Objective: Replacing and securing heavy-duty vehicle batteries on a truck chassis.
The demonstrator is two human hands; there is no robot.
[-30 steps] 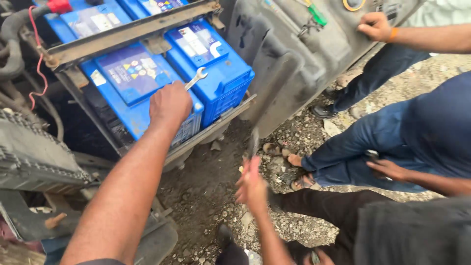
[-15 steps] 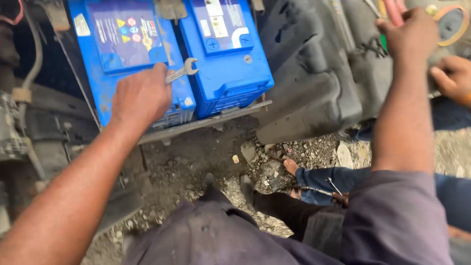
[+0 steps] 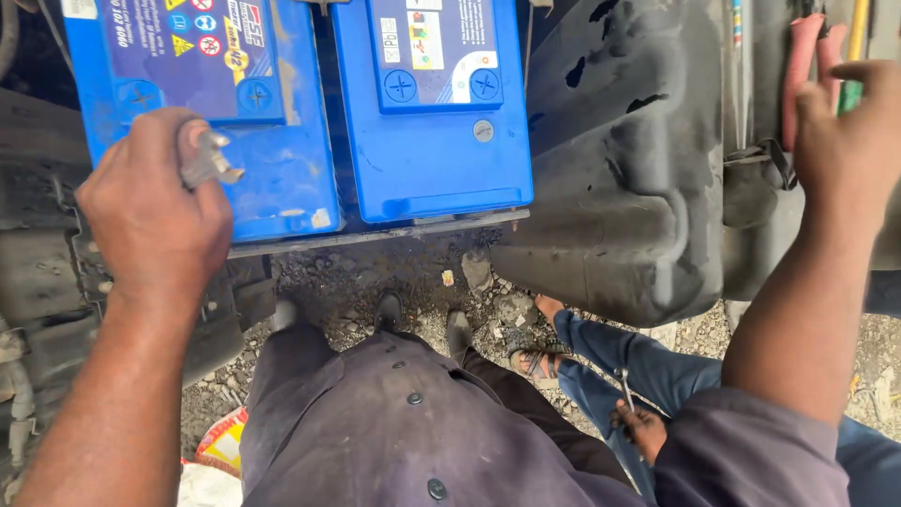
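The left hand (image 3: 155, 211) grips a small steel spanner (image 3: 208, 160) over the left blue plastic battery (image 3: 272, 178); the right hand (image 3: 845, 122), open, reaches for the red hoses (image 3: 802, 66).

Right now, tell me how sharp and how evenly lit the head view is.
Head view: soft daylight, no hard shadows; the blue batteries and the left hand with its wrench are sharp; the right hand at the frame edge is slightly soft; the dark tank loses detail in shade.
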